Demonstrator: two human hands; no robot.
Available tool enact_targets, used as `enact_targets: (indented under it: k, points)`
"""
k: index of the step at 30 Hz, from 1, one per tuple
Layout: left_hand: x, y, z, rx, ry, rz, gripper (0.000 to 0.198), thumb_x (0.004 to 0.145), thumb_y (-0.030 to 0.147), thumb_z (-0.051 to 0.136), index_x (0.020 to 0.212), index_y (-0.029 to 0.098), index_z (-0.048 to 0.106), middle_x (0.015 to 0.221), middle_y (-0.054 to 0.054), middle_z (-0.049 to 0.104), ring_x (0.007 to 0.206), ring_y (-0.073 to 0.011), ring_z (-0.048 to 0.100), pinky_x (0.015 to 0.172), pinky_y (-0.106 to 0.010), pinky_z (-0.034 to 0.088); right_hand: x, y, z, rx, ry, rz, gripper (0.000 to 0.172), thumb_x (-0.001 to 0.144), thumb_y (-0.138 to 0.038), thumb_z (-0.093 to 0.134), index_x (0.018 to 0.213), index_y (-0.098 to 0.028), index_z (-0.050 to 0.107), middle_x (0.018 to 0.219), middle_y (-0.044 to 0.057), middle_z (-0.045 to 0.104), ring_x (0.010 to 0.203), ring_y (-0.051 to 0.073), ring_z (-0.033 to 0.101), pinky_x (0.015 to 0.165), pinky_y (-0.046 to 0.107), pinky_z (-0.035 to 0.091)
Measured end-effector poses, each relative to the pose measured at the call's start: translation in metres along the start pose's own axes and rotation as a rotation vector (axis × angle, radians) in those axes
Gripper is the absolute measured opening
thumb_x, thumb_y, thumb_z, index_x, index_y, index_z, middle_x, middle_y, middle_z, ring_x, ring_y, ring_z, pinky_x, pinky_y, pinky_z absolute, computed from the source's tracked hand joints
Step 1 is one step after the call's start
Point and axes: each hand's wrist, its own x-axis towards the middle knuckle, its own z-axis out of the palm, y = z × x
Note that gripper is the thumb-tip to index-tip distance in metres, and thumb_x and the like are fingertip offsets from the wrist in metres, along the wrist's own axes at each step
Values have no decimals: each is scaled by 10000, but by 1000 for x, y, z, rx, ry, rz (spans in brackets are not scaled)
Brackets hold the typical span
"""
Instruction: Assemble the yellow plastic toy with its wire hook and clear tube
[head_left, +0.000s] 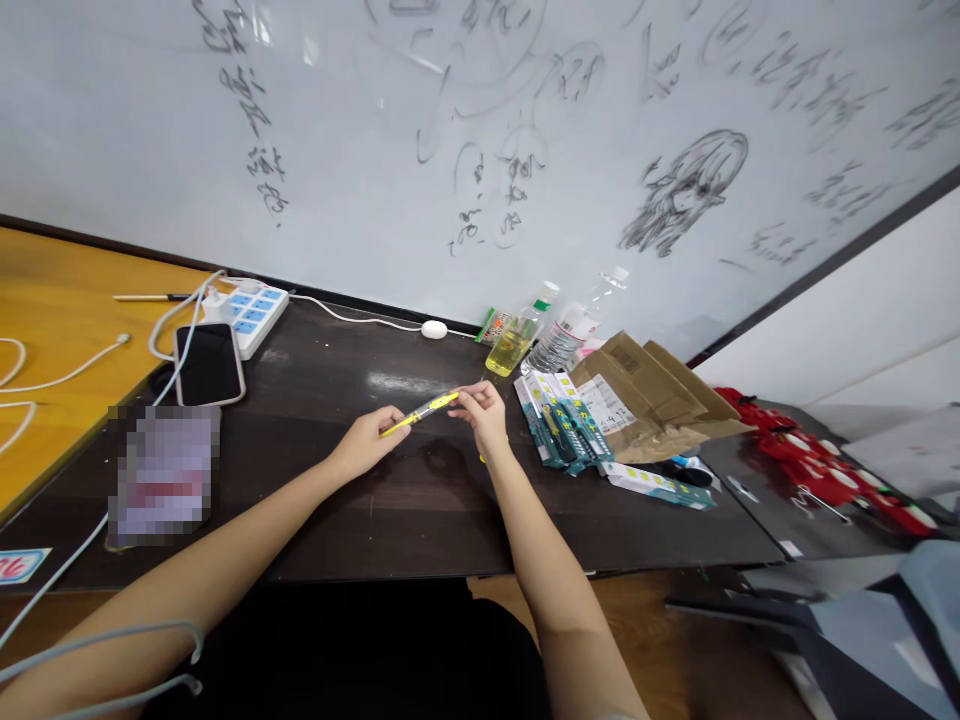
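Both my hands hold a slim yellow pen-like tool (421, 411) just above the dark table (360, 500). My left hand (367, 440) is closed on its near end, fingers curled round it. My right hand (482, 413) pinches the far end with thumb and fingers. Whether anything else sits under the right hand is hidden; a bit of yellow shows below it.
Packaged tools (559, 420) and a flat white box (654, 484) lie right of my hands, beside a cardboard box (652, 400). Bottles (517, 340) stand by the whiteboard. A phone (208, 364), power strip (251, 312) and cables lie far left; red parts (817, 465) far right.
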Motion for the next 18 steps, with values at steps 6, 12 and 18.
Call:
enact_targets:
  k: [6,12,18]
  points:
    - [0,0,0,-16,-4,-10,245,827,423,501,853,183,541,616,56,465,551,-97,432,567,-216,333,-1,3,2,29,-33,19,248,680,-314,725,747,-193,519,764,-7,682,626,105,640,534,226,575]
    - [0,3,-1,-13,7,-6,250,825,423,500,858,179,542,618,50,474,555,-101,434,565,-217,338,0,4,1,17,-40,32,270,695,-323,715,885,-202,566,843,13,708,672,115,653,571,232,578]
    - [0,3,-1,9,10,8,248,823,422,503,861,180,545,615,47,479,558,-103,441,564,-213,338,0,4,1,60,-82,67,199,678,-292,728,821,-195,629,830,10,676,686,103,613,556,203,555]
